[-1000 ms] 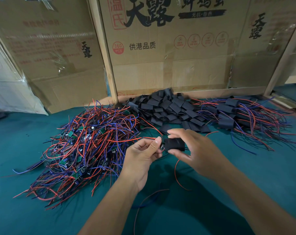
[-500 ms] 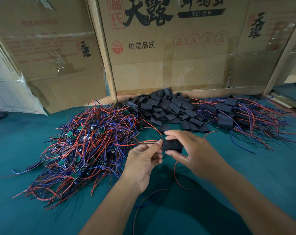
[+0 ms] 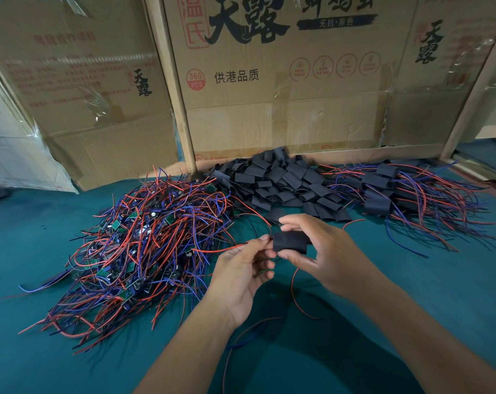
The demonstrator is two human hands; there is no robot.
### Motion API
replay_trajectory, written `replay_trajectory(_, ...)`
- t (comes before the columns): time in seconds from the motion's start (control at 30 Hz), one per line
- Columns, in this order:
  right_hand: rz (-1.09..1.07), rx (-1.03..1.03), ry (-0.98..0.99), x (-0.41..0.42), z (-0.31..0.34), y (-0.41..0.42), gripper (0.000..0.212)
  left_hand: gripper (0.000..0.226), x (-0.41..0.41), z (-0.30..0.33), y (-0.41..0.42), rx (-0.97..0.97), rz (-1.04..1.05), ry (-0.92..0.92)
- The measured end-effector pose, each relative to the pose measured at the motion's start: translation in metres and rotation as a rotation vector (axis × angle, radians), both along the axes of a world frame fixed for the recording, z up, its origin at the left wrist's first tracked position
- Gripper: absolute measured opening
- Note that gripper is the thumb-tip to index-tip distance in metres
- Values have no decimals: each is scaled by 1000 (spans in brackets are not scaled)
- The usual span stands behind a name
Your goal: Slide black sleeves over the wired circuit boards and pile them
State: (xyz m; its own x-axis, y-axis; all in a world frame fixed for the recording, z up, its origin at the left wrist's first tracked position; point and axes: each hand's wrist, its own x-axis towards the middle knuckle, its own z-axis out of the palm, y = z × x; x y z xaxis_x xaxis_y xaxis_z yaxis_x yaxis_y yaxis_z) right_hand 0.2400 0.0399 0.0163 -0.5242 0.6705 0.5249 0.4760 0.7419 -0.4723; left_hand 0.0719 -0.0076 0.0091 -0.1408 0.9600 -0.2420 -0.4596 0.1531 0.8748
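The right hand (image 3: 323, 257) pinches a black sleeve (image 3: 290, 242) between thumb below and curled fingers above, held over the green table (image 3: 440, 294) near the middle; the left hand (image 3: 241, 268), just left of it, has its fingertips closed on the red wire (image 3: 221, 249) entering the sleeve's left end; since a second ago both hands have barely shifted, the sleeve sitting slightly closer to the left fingertips; unsleeved boards (image 3: 133, 251) lie piled at left, empty sleeves (image 3: 281, 180) far centre, the finished pile (image 3: 389, 189) far right.
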Motion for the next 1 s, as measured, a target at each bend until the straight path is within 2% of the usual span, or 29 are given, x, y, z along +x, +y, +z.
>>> replay_trajectory(0.43,17,-30,-25,0,-1,1,45,26,4,-5,1,73,-25,-48)
replay_trajectory(0.53,24,-60,5,-1,-2,1,42,23,3,-7,2,85,9,-58)
replay_trajectory(0.6,-40,-134,72,0,-1,3,33,23,3,-7,2,93,16,-54)
replay_trajectory(0.7,-93,-336,56,6,2,9,10,12,4,-6,2,101,25,-11)
replay_trajectory(0.8,-18,-486,109,8,2,12,12,6,7,-5,0,117,34,23)
replay_trajectory(1.0,24,-534,185,9,6,10,11,32,7,-4,-1,85,3,-48)
